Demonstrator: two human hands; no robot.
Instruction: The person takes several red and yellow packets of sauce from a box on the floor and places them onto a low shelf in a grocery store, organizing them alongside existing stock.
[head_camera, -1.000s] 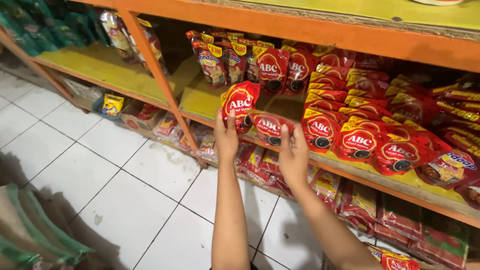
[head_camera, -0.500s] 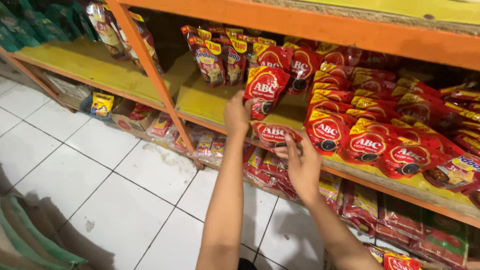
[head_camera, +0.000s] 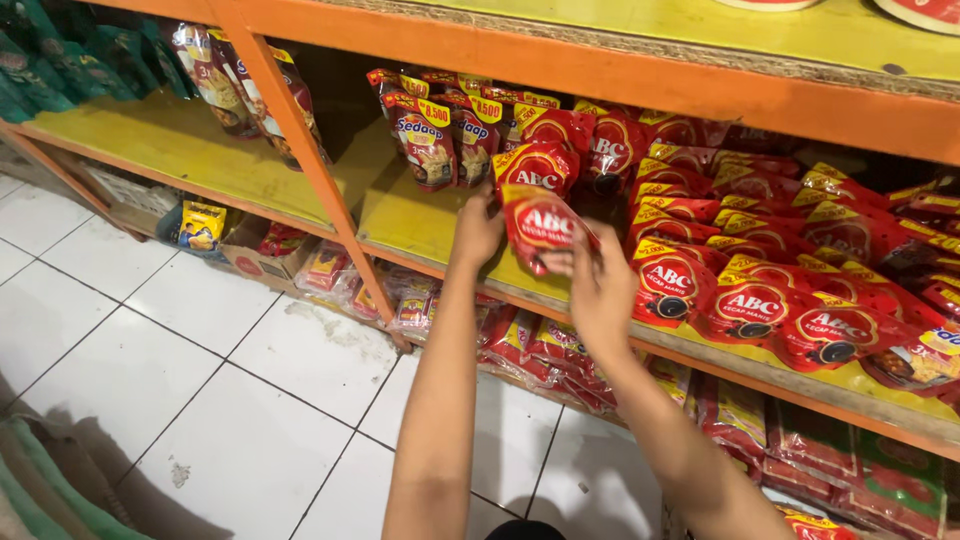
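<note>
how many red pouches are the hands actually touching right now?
2. The lower red pouch is held between the left hand and right hand; the upper red pouch stands just behind, against the left fingers. Contacts farther back may be hidden.

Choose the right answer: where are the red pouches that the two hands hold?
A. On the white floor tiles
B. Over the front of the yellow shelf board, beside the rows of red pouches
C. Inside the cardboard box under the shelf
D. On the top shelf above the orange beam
B: the left hand and the right hand hold red pouches over the front of the yellow shelf board, left of the rows of red pouches.
</note>
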